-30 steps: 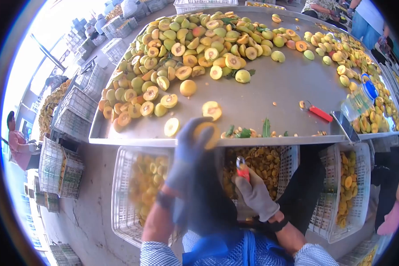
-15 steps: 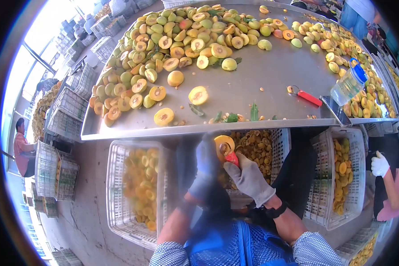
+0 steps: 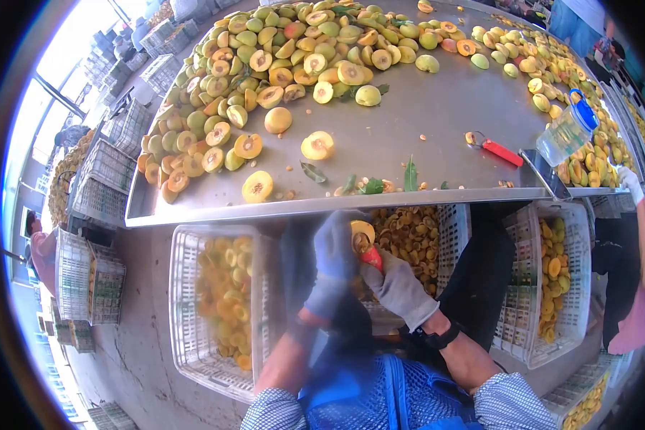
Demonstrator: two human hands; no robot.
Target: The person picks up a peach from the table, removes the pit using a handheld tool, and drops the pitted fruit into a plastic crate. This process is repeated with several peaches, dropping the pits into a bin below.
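My left hand (image 3: 335,247), in a pale glove and somewhat blurred, grips a halved yellow fruit (image 3: 363,229), apricot- or peach-like, its cut face showing. My gloved right hand (image 3: 403,285) is closed around a red-handled pitting tool (image 3: 370,256), whose tip is at the fruit's centre. Both hands are just below the front edge of the metal table (image 3: 437,129), over a crate (image 3: 455,233) of small brown and orange pieces. Whether a pit is still inside the half cannot be made out.
Halved fruit (image 3: 265,79) is heaped across the table's back and left. A second red-handled tool (image 3: 502,152), a phone (image 3: 545,174) and a water bottle (image 3: 567,132) lie at right. Crates of fruit stand left (image 3: 179,301) and right (image 3: 527,287). A co-worker's gloved hand (image 3: 630,184) reaches in at right.
My hands stay together at nearly the same spot, the fruit half turned slightly. At right, the co-worker's gloved hand has risen to the fruit at the table edge.
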